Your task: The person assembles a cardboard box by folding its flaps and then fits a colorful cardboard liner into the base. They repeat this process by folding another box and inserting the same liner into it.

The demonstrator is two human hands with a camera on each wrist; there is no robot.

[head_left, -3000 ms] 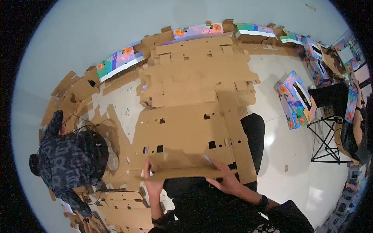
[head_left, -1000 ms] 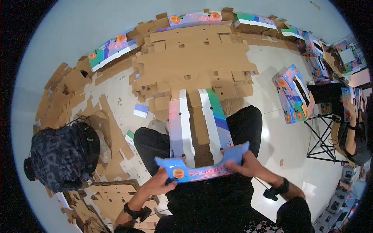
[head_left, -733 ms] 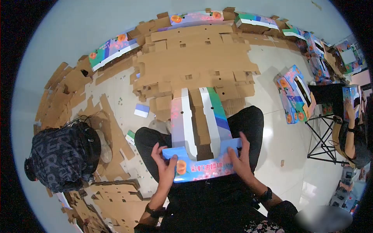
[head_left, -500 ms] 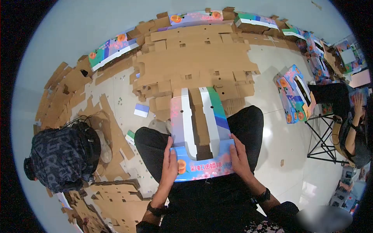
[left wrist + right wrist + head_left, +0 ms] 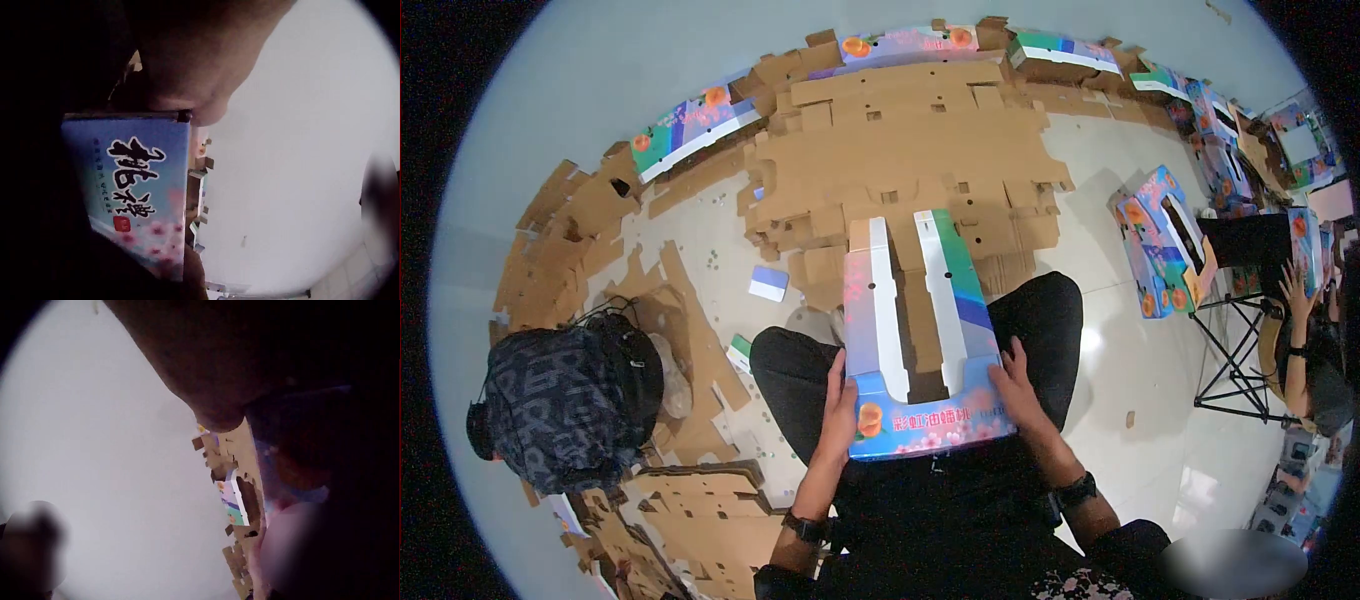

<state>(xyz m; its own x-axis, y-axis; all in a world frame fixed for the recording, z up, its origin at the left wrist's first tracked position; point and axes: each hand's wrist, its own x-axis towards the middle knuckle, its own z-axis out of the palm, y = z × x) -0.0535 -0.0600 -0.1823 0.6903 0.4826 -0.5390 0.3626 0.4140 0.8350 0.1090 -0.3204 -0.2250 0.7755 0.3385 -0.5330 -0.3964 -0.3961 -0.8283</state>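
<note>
A printed cardboard fruit box [image 5: 936, 425] lies across the person's lap in the head view, its blue near end showing a peach and Chinese characters. White-edged long flaps flank a slot down its top. At the near left corner, the left hand [image 5: 837, 420] grips the box, thumb by the upper edge and fingers along the side. The right hand [image 5: 1018, 395] holds the opposite side, with the thumb near the top edge. In the left wrist view, the box's printed panel [image 5: 137, 187] sits beneath the hand [image 5: 200, 69]. The right wrist view is dark, with part of the box [image 5: 294, 456] showing.
A stack of flat brown cardboard [image 5: 900, 140] lies ahead on the floor. Printed boxes [image 5: 695, 130] line the wall. At left is a dark patterned backpack [image 5: 570, 400]; at right, a finished-looking box [image 5: 1162, 240], a folding stool [image 5: 1240, 355] and another person's arm [image 5: 1295, 330].
Plain brown cardboard faced up first; then the printed side came up and the raised near end panel was laid down. Since then, both hands have stayed at its sides, the box shifting slightly.
</note>
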